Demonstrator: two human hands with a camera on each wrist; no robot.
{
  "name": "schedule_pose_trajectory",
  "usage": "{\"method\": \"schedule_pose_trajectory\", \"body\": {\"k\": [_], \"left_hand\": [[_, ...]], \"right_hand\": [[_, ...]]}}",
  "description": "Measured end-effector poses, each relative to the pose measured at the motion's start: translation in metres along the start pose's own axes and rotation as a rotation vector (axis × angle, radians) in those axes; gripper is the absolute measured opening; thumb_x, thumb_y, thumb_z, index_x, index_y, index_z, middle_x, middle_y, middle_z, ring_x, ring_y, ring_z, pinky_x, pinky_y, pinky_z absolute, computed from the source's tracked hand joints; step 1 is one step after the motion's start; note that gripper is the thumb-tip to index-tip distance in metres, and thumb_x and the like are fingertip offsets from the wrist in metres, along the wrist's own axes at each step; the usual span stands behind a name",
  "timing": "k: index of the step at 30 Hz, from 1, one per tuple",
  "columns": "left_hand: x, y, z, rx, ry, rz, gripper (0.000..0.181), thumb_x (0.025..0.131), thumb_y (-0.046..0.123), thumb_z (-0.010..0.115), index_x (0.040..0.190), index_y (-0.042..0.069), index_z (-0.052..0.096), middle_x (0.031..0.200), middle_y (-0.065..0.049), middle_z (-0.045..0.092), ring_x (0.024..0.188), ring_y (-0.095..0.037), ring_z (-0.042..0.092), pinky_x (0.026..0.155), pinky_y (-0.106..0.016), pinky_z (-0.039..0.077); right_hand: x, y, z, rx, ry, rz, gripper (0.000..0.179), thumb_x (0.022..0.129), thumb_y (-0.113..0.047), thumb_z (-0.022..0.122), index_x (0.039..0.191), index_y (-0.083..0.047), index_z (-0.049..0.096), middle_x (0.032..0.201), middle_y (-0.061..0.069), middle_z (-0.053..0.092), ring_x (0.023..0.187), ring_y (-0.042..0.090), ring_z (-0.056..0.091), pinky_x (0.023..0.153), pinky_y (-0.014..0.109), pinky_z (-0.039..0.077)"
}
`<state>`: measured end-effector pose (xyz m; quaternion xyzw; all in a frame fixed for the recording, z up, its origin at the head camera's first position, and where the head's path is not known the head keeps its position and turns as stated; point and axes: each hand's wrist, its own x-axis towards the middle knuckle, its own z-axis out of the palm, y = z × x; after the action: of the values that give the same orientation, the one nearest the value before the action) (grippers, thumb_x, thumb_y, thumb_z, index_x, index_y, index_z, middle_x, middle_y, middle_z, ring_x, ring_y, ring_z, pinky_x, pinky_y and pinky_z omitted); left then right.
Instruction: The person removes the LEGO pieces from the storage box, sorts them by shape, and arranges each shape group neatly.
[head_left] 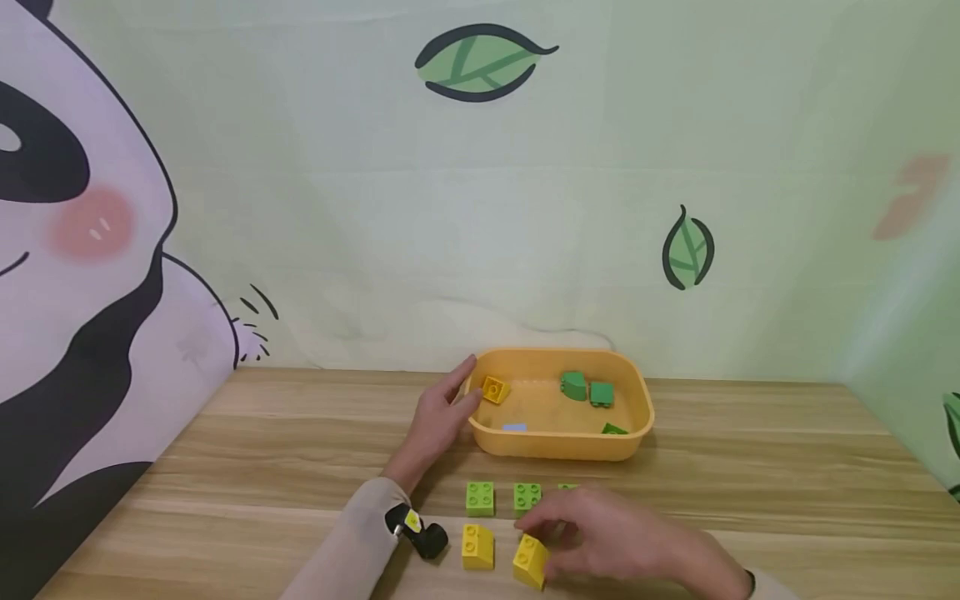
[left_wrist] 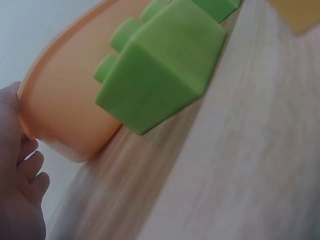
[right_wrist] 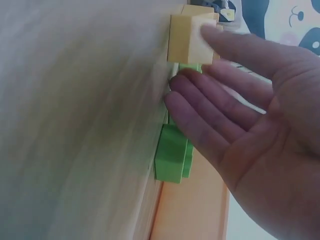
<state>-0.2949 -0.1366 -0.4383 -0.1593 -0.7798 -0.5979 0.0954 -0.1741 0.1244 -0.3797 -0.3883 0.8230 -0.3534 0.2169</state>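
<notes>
Yellow two-stud slope brick (head_left: 530, 562): on table (head_left: 750, 467), just left of right hand (head_left: 600, 533), the nearer; stud row near-to-far, slightly skewed, slope toward thumb. Right fingers loosely spread, thumb contact uncertain. Left hand (head_left: 441, 417) beside orange tub (head_left: 555, 446); whether gripping, cannot tell.

A playroom-like corner: a panda-and-leaf wall hanging (head_left: 322, 208) beyond the left grip (head_left: 437, 417), toy bricks (head_left: 477, 547) near the right grip (head_left: 600, 533).
</notes>
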Motion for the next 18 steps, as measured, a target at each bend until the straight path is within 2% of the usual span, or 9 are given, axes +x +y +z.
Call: {"method": "schedule_pose_trajectory", "body": {"k": [4,9,12,18], "left_hand": [[0.001,-0.001,-0.001,0.002,0.006,0.004,0.057,0.104,0.012,0.063,0.158,0.001,0.047,0.164,-0.011,0.044,0.154,-0.029,0.035,0.127,-0.046,0.028],[0.001,-0.001,-0.001,-0.005,0.007,0.007,0.057,0.104,0.012,0.064,0.157,-0.001,0.048,0.164,-0.012,0.045,0.154,-0.030,0.035,0.127,-0.048,0.027],[0.000,0.000,-0.001,-0.003,0.008,0.001,0.057,0.104,0.011,0.064,0.157,-0.001,0.048,0.163,-0.013,0.045,0.154,-0.031,0.035,0.127,-0.048,0.027],[0.000,0.000,0.000,0.001,0.005,-0.001,0.057,0.104,0.011,0.063,0.158,0.000,0.047,0.164,-0.011,0.044,0.155,-0.030,0.035,0.127,-0.047,0.028]], "right_hand": [[0.002,-0.004,0.005,-0.015,0.049,0.023,0.033,0.091,-0.029,0.087,0.119,-0.019,0.075,0.104,-0.019,0.068,0.093,0.001,0.063,0.083,0.023,0.058],[0.005,-0.009,0.012,-0.066,0.075,0.080,0.030,0.090,-0.035,0.087,0.113,-0.020,0.074,0.090,-0.015,0.062,0.082,0.003,0.057,0.072,0.023,0.053],[0.005,-0.011,0.014,-0.092,0.063,0.109,0.029,0.092,-0.034,0.085,0.116,-0.021,0.075,0.091,-0.015,0.061,0.082,0.003,0.056,0.070,0.023,0.052],[0.004,-0.012,0.013,-0.134,0.049,0.103,0.030,0.094,-0.030,0.082,0.123,-0.023,0.075,0.099,-0.020,0.060,0.088,0.003,0.057,0.079,0.024,0.053]]}}
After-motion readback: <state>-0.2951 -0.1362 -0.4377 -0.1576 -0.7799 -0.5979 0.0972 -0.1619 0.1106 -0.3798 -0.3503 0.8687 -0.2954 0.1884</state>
